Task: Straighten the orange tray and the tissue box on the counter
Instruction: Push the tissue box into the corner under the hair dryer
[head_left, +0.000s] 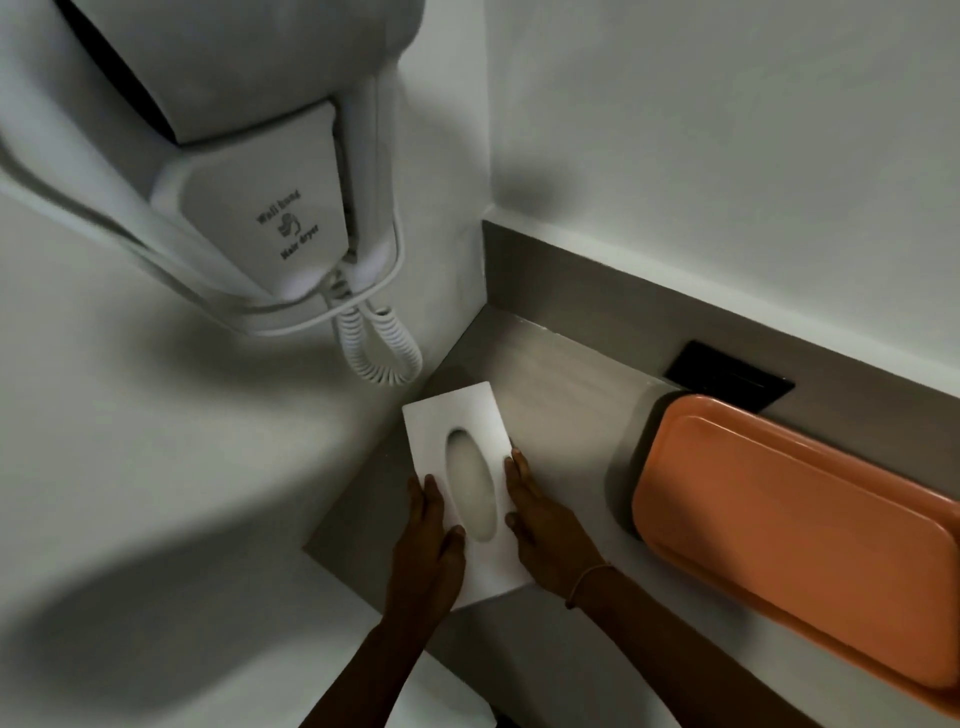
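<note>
Left hand (428, 540) and right hand (545, 535) flank tissue box (467, 467), palms inward.

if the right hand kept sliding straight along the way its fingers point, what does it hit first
Probably nothing on the counter. The right hand lies along the tissue box, fingers aimed at the back corner; the line looks free until the wall under the hair dryer, though depth is unclear.

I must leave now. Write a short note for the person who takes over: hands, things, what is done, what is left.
Left hand and right hand: each pressed flat on a long side of the tissue box.
Tissue box: on the counter near the corner, at an angle to the walls.
Orange tray: to the right along the back wall, untouched now.
Done: hard to judge for the tray.
Left: square the box.
</note>
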